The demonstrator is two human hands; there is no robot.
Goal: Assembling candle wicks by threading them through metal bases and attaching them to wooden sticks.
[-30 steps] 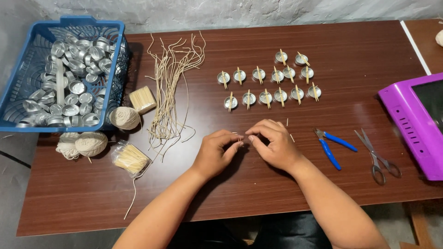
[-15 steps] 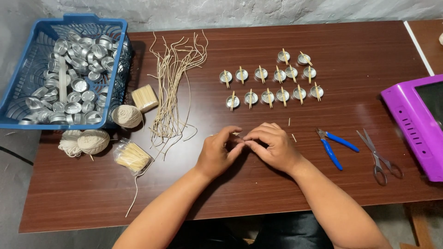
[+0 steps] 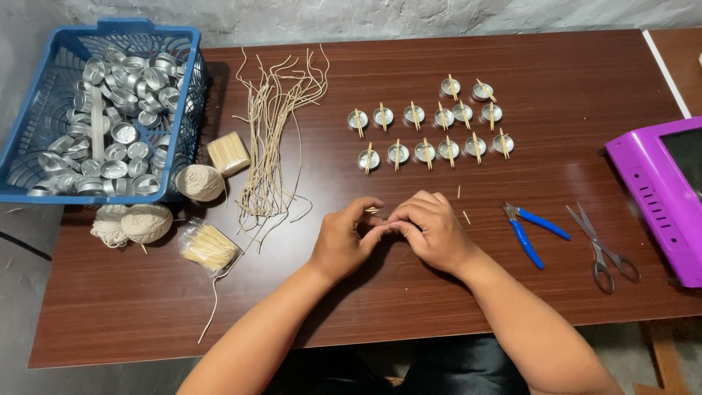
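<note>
Across the dark brown table (image 3: 556,66), which stands against a rough grey wall (image 3: 439,14), things lie spread from big to small. At the far left sits a blue basket (image 3: 44,192) full of small metal cups (image 3: 117,132); at the right edge, a purple case (image 3: 658,212). Between them a loose bundle of cords (image 3: 270,132) lies fanned out. Near the basket are three twine balls (image 3: 199,182), a block of sticks (image 3: 228,153) and a clear bag of sticks (image 3: 207,247). Two rows of filled cups (image 3: 428,150), each with a stick across it, sit at the far middle. Scissors (image 3: 603,249) and blue pliers (image 3: 530,232) lie on the right. At the near middle, left hand (image 3: 340,245) and right hand (image 3: 431,230) touch, fingers curled shut and pinching a small stick piece (image 3: 373,211) between them.
</note>
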